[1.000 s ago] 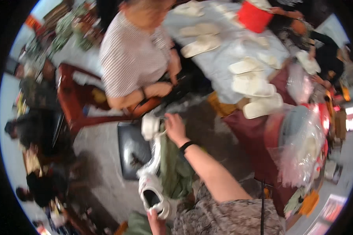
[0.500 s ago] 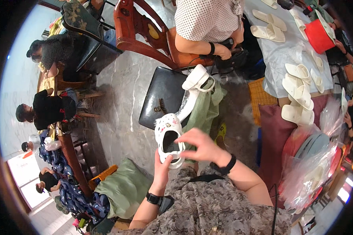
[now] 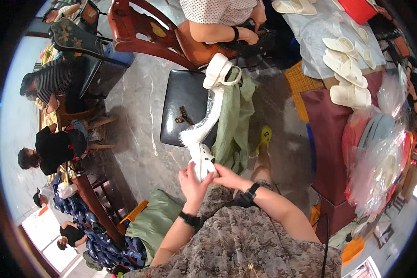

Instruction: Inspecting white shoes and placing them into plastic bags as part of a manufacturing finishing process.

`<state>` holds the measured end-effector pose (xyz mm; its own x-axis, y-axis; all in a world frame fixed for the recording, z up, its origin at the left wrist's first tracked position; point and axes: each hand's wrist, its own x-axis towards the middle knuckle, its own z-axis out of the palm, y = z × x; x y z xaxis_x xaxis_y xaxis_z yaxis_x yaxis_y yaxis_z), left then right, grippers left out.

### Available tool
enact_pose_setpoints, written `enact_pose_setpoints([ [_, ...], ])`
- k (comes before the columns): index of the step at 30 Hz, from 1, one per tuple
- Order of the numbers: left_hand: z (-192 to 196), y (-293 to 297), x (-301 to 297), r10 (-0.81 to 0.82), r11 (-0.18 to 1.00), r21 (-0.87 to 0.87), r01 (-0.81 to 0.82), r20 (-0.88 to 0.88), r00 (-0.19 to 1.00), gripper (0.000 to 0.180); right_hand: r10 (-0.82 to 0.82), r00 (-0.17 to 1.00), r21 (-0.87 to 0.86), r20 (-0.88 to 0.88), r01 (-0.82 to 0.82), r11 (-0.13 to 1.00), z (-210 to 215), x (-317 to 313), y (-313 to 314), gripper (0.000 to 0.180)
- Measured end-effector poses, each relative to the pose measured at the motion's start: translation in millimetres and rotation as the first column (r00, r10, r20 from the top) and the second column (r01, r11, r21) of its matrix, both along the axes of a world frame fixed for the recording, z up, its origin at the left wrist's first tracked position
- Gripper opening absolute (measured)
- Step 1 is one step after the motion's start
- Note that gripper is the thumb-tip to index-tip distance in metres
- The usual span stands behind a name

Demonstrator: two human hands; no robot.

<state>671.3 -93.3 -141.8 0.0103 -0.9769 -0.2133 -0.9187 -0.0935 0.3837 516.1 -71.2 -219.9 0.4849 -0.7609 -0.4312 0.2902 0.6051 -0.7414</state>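
Note:
Between my two hands is a white clog (image 3: 204,160) with dark holes, tilted so that its opening is out of sight. My left hand (image 3: 193,184) grips it from the left side, fingers closed around it. From the right, my right hand (image 3: 228,178) also closes on its near end. Just beyond the clog, crumpled clear plastic and white material (image 3: 201,129) lie over a black-topped stool (image 3: 173,132). More white clogs (image 3: 217,72) rest at the stool's far right, above a green woven sack (image 3: 234,123). A brown hair claw clip (image 3: 183,116) lies on the stool.
A person (image 3: 217,30) sits on a carved wooden chair (image 3: 155,30) ahead. Cream slippers (image 3: 345,65) lie on a covered table at right, near plastic-wrapped soles (image 3: 375,129). A full green sack (image 3: 155,220) stands at left, beside dark blue shoes (image 3: 90,227).
The clog has been turned over from opening-up to its side, hiding the inside. My right hand has come from above its opening to grip it. The whole view has shifted.

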Motion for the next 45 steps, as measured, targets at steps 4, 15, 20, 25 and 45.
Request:
enact_pose_setpoints([
  [4,-2,2,-22,-0.131,0.991,-0.03,0.132,0.035,0.991,0.078,-0.129,0.977,0.092,-0.169,0.146,0.985,-24,-19,24,0.042],
  [15,-57,17,7,-0.188,0.967,0.185,0.173,0.066,0.98,0.087,-0.633,0.405,-0.573,-0.66,0.273,0.773,-62,-49,3,0.04],
  [20,-63,20,0,-0.264,0.954,0.178,0.24,0.125,0.956,0.088,-0.337,0.308,-0.231,-0.89,0.334,0.914,-141,-79,-11,0.089],
  [25,-47,29,-50,-0.249,0.96,0.165,0.226,0.133,0.959,0.086,-0.396,0.512,0.035,-0.762,0.643,0.765,-184,-136,30,0.024],
  [45,151,114,-421,-0.925,0.38,-0.502,0.777,-0.215,0.314,0.043,-0.948,0.042,-0.793,-0.316,0.537,0.288,279,-410,283,0.016],
])
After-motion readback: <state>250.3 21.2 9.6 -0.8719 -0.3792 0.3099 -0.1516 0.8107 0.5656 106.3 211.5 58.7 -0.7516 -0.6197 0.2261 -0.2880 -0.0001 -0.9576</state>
